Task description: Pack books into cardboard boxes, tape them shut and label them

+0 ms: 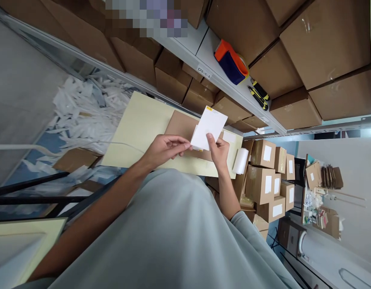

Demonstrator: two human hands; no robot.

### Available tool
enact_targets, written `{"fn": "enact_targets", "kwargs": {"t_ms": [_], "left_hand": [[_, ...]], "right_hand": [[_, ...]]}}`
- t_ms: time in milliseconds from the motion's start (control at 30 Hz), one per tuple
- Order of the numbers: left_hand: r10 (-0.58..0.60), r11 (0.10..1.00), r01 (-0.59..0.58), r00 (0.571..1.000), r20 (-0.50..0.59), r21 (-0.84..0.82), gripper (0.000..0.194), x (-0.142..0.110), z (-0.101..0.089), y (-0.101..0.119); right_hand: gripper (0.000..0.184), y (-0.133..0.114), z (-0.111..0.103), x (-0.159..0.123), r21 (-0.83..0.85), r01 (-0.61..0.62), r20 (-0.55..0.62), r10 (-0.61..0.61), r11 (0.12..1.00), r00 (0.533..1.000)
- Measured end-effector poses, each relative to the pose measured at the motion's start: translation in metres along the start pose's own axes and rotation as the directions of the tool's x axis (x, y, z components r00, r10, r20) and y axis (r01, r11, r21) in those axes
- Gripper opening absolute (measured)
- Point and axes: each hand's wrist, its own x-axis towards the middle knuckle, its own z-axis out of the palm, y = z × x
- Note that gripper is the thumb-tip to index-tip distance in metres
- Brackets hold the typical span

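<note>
My right hand (219, 152) grips a white paper card (212, 125) by its lower right side, thumb lying on top. The card has a small yellow mark at its upper edge, and another white piece shows beneath it. At the card's lower left corner, the fingertips of my left hand (166, 150) are pinched together on the edge. Both hands are above a flat brown cardboard piece (181, 124), which lies on the pale yellow table (133, 124). The cardboard is partly hidden by the card and my hands.
A white roll (240, 160) stands at the table's right end. Above, a shelf holds an orange-and-blue tape dispenser (230, 64), yellow-black utility knives (259, 95) and cardboard boxes (327, 48). Labelled boxes (260, 184) are stacked at right. White paper strips (86, 104) cover the floor at left.
</note>
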Motion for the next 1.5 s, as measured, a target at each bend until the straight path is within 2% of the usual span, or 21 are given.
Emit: {"fn": "enact_targets", "kwargs": {"t_ms": [200, 333, 433, 500, 567, 633, 733, 900, 1000, 1233, 1400, 1500], "left_hand": [[0.015, 1.000, -0.016, 1.000, 0.016, 0.021, 0.046, 0.000, -0.007, 0.003], [0.025, 0.999, -0.025, 1.000, 0.013, 0.020, 0.039, 0.002, -0.011, 0.005], [0.022, 1.000, -0.022, 1.000, -0.001, -0.001, 0.033, 0.004, -0.014, 0.004], [0.021, 1.000, -0.021, 1.000, -0.009, -0.001, 0.031, 0.006, -0.018, 0.002], [0.034, 0.999, -0.034, 0.999, -0.007, 0.008, 0.030, 0.007, -0.022, -0.001], [0.056, 0.998, -0.056, 0.998, 0.006, 0.022, 0.030, 0.006, -0.028, -0.003], [0.079, 0.996, -0.080, 0.996, 0.031, 0.043, 0.030, 0.003, -0.036, -0.006], [0.107, 0.991, -0.110, 0.993, 0.040, 0.074, 0.038, -0.002, -0.048, -0.008], [0.141, 0.983, -0.147, 0.988, 0.062, 0.112, 0.035, -0.004, -0.054, -0.009], [0.191, 0.962, -0.209, 0.975, 0.110, 0.178, 0.025, -0.002, -0.066, -0.009], [0.150, 0.977, -0.159, 0.986, 0.066, 0.143, 0.024, 0.001, -0.073, -0.016], [0.121, 0.985, -0.124, 0.992, 0.035, 0.119, 0.023, 0.002, -0.075, -0.019]], "right_hand": [[0.070, 0.001, 0.009, -0.001, 0.012, -0.015, -0.011, 0.015, 1.000, 1.000], [0.069, 0.013, 0.017, 0.002, -0.089, -0.063, 0.027, 0.066, 0.994, 0.997], [0.055, 0.021, 0.024, 0.003, -0.216, -0.085, 0.031, 0.094, 0.973, 0.995], [0.042, 0.020, 0.027, -0.001, -0.239, -0.043, -0.024, 0.039, 0.970, 0.999], [0.034, 0.014, 0.030, -0.009, -0.169, 0.038, -0.014, -0.041, 0.985, 0.999], [0.030, 0.005, 0.034, -0.018, -0.052, 0.092, 0.079, -0.087, 0.994, 0.993], [0.028, -0.010, 0.043, -0.029, 0.048, 0.064, 0.169, -0.071, 0.997, 0.983], [0.036, -0.023, 0.061, -0.035, 0.023, -0.027, 0.153, 0.023, 0.999, 0.988], [0.037, -0.024, 0.068, -0.036, 0.008, -0.050, 0.145, 0.049, 0.999, 0.988], [0.023, -0.020, 0.078, -0.037, 0.030, -0.074, 0.136, 0.069, 0.997, 0.988], [0.022, -0.020, 0.083, -0.036, 0.050, -0.140, 0.104, 0.134, 0.989, 0.985], [0.025, -0.021, 0.089, -0.036, 0.069, -0.198, 0.135, 0.188, 0.978, 0.973]]}}
